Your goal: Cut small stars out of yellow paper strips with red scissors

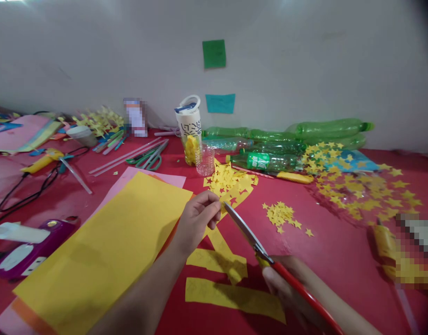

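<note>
My left hand (pixel 200 215) is closed in a pinch above the table's middle, on what looks like a small piece of yellow paper (pixel 223 208), mostly hidden by the fingers. My right hand (pixel 287 279) grips scissors (pixel 247 228) with long red handles. Their blades look shut or nearly so, and the tip points at the left fingertips. Under my hands lie yellow paper strips (pixel 231 295) with faint outlines. Beyond them is a heap of yellow scraps with star-shaped holes (pixel 228 179). Cut yellow stars (pixel 279 214) form a small pile to the right.
Yellow sheets (pixel 112 246) cover the left front. A purple power strip (pixel 32 251) and yellow glue gun (pixel 43 160) lie farther left. Green bottles (pixel 277 160), a white tumbler (pixel 189 118) and clear plastic cup (pixel 204 160) stand behind. More stars (pixel 371 190) spread at right.
</note>
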`<action>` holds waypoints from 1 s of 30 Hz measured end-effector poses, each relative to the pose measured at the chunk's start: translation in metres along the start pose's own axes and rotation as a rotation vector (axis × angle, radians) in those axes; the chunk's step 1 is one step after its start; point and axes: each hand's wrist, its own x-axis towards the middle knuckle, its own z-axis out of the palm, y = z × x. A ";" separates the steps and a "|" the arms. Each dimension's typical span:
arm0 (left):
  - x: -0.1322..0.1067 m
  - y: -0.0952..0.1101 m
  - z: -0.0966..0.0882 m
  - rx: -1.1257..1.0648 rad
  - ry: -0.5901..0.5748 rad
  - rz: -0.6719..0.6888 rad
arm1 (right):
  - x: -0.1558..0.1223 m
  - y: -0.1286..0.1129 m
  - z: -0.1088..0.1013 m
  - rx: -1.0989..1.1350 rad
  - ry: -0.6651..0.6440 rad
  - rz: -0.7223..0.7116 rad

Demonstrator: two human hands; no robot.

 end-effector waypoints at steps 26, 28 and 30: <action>0.005 0.005 -0.009 -0.066 -0.053 -0.073 | -0.002 -0.002 -0.005 -0.042 -0.020 -0.010; 0.005 0.007 -0.011 -0.054 -0.066 -0.078 | -0.003 -0.006 -0.006 -0.061 -0.014 -0.010; 0.005 0.007 -0.013 -0.053 -0.081 -0.078 | -0.004 -0.007 -0.006 -0.066 -0.014 -0.024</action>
